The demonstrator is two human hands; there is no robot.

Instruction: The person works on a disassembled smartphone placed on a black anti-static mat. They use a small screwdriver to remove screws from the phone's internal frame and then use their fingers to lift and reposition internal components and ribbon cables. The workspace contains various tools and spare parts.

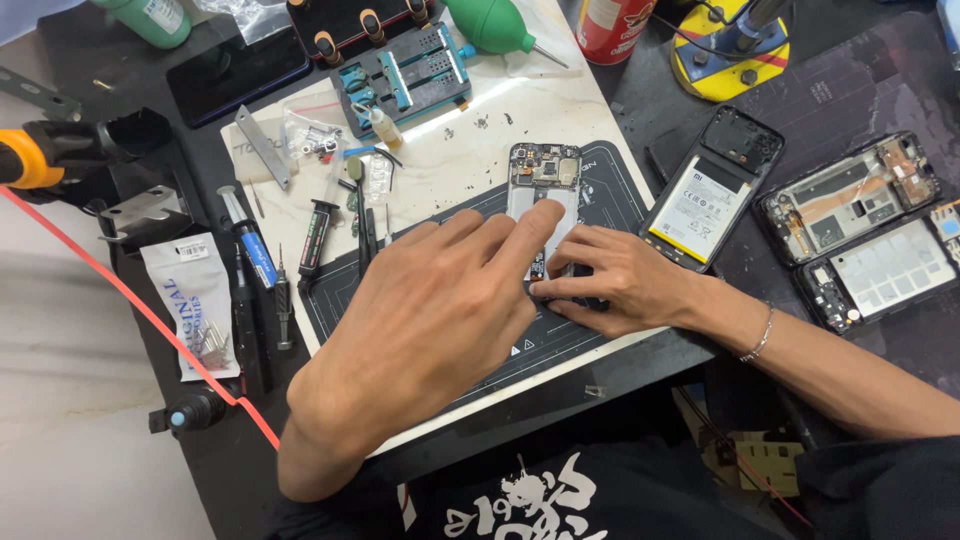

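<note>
An opened phone with its back cover off lies on the white and dark work mat in the middle of the bench. My left hand lies flat over its lower half, the index finger pressing on the bare middle of the phone. My right hand rests at the phone's lower right edge, fingertips pinching at the bottom corner. What sits under the fingers is hidden.
Another opened phone with its battery showing lies to the right, two more stripped phone frames beyond it. Screwdrivers and tweezers lie left of the mat, a teal holding jig and green air blower at the back.
</note>
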